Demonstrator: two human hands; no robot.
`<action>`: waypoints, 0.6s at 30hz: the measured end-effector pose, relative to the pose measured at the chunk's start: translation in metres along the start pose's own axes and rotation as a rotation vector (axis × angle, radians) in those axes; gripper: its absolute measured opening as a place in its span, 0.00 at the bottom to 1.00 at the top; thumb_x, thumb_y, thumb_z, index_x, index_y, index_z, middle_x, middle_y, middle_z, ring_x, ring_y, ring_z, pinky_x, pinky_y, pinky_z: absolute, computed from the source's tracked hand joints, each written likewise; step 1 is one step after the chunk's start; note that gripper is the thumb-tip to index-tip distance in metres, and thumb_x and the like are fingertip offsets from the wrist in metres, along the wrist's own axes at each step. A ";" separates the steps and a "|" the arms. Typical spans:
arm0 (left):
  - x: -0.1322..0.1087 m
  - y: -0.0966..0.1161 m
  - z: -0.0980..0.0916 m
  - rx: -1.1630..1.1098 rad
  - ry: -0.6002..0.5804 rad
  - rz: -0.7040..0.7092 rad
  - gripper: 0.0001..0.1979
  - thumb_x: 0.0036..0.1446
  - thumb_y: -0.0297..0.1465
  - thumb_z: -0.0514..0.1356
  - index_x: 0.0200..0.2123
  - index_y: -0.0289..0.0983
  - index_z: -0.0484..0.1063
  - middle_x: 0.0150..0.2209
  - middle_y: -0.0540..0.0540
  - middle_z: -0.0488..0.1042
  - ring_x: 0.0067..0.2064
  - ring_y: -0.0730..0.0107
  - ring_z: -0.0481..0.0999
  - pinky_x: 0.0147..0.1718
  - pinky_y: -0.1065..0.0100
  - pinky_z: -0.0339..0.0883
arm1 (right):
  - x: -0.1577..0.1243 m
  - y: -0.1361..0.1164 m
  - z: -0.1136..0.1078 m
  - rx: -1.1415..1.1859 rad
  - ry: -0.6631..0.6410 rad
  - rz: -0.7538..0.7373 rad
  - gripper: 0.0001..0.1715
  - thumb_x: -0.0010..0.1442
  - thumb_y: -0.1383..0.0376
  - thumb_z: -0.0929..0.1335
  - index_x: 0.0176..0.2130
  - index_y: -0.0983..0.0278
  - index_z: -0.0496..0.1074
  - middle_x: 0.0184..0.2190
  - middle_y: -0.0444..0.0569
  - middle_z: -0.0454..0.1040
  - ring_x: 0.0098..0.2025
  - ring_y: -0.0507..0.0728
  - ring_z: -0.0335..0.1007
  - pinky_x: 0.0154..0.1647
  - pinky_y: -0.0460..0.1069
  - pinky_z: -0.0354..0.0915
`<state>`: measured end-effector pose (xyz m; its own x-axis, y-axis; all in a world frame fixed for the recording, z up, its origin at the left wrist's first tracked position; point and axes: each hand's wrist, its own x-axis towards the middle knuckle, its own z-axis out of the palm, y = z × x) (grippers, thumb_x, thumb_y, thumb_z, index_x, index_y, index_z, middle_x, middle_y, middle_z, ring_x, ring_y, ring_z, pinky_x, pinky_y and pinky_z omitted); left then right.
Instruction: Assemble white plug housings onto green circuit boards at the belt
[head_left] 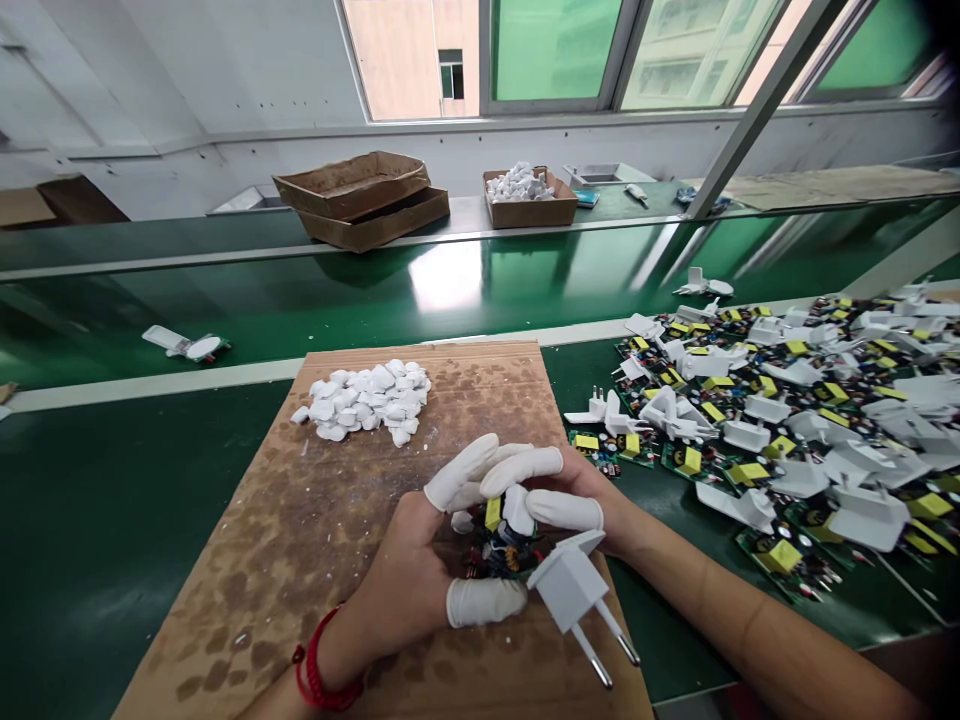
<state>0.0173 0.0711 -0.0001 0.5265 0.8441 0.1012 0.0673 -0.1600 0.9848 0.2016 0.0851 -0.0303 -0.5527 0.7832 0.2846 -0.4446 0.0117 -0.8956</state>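
Observation:
My left hand (409, 575), with white finger cots and a red bracelet at the wrist, is closed around a small circuit board (504, 555) carrying a yellow-wrapped transformer, a copper coil and other parts. Beside the board's right end is a white two-pin plug piece (571, 588), its metal pins pointing down and right. My right hand (570, 485), also in finger cots, reaches over the board. Its fingers are closed about a white lump (517, 510) that touches the top of the board. Another white lump (462, 522) shows by the left fingers.
Under my hands lies a stained cardboard sheet (247, 560) bearing a pile of white lumps (367, 400). Many boards with white plug pieces (795, 400) cover the right side. One assembly (187, 345) sits on the green belt (345, 310). Cardboard trays (360, 200) and a box of lumps (529, 212) stand behind.

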 end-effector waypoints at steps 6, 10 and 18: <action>0.000 -0.002 -0.001 0.001 0.005 -0.018 0.50 0.39 0.40 0.71 0.64 0.40 0.53 0.56 0.37 0.68 0.56 0.50 0.69 0.55 0.60 0.64 | -0.001 -0.001 0.000 0.012 -0.010 0.004 0.13 0.59 0.62 0.68 0.42 0.65 0.76 0.25 0.45 0.67 0.29 0.51 0.63 0.39 0.49 0.64; -0.001 -0.002 0.000 -0.015 0.009 -0.021 0.49 0.39 0.38 0.71 0.63 0.40 0.54 0.55 0.38 0.70 0.54 0.51 0.71 0.52 0.60 0.67 | 0.000 -0.001 0.000 0.017 -0.021 0.008 0.12 0.59 0.63 0.67 0.42 0.64 0.76 0.26 0.45 0.68 0.28 0.50 0.63 0.39 0.48 0.63; 0.002 0.004 -0.001 0.036 -0.010 -0.002 0.47 0.40 0.37 0.71 0.63 0.41 0.55 0.54 0.39 0.71 0.56 0.49 0.69 0.54 0.57 0.64 | 0.001 0.000 0.000 -0.028 -0.003 -0.012 0.13 0.59 0.61 0.68 0.41 0.65 0.76 0.25 0.45 0.67 0.29 0.52 0.63 0.38 0.49 0.64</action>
<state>0.0178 0.0724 0.0037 0.5346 0.8395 0.0975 0.0988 -0.1767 0.9793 0.2014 0.0856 -0.0300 -0.5493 0.7812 0.2966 -0.4315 0.0387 -0.9013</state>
